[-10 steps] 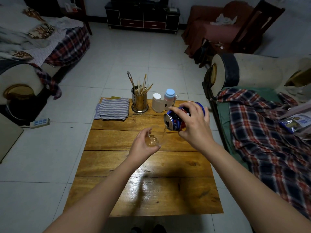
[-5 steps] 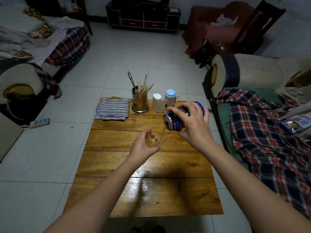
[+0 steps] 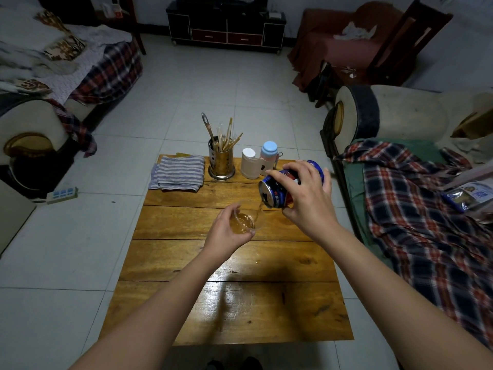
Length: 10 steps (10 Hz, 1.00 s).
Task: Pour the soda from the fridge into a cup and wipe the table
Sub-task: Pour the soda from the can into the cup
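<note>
Above the wooden plank bench point(image 3: 186, 222), right hand point(image 3: 306, 202) fingers clamp a tilted blue soda can point(image 3: 274, 192); left hand point(image 3: 226, 233) fingers wrap the clear plastic cup point(image 3: 244, 218) beneath its mouth

Count on the wooden table point(image 3: 240, 311): one soda can point(image 3: 274, 192), one clear cup point(image 3: 244, 220), one folded striped cloth point(image 3: 177, 173) at the far left corner, one metal utensil holder point(image 3: 221, 164) at the far edge, its sticks too crowded to count. Beside it, two containers: one white point(image 3: 249, 166), one with a blue cap point(image 3: 269, 153). Two hands: left hand point(image 3: 222, 237), right hand point(image 3: 306, 201).
</note>
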Each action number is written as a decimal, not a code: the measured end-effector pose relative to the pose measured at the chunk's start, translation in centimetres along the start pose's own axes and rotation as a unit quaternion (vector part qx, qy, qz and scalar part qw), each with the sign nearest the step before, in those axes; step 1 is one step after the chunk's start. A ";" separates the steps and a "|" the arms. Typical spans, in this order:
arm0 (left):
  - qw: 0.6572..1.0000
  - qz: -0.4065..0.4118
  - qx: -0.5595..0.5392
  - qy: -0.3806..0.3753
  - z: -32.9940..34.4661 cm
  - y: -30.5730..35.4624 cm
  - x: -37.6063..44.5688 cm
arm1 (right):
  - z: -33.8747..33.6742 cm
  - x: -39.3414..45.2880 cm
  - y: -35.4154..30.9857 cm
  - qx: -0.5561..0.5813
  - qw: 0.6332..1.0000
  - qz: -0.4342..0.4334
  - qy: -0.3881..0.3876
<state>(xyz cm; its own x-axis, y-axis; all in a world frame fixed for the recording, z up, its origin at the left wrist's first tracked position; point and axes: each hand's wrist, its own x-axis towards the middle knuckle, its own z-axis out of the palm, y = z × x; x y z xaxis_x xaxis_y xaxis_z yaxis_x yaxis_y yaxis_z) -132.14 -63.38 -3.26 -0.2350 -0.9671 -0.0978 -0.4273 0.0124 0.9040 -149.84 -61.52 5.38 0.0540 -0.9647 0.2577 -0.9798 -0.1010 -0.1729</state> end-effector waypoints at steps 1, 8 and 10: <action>1.000 0.001 0.003 0.000 0.0 0.0 -0.1 | 0.0 0.0 0.0 -0.002 1.000 0.000 -0.001; 1.000 -0.002 0.008 -0.002 -0.1 0.2 0.1 | 0.0 0.3 -0.1 -0.003 1.000 -0.005 0.011; 1.000 -0.001 0.010 -0.003 -0.1 0.2 0.1 | 0.1 0.3 0.0 -0.008 1.000 -0.008 0.011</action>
<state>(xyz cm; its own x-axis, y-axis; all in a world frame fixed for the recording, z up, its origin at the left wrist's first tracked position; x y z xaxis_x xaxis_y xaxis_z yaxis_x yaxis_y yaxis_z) -132.20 -63.47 -3.04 -0.2394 -0.9656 -0.1018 -0.4449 0.0159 0.8955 -149.84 -61.84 5.35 0.0659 -0.9576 0.2806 -0.9816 -0.1128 -0.1542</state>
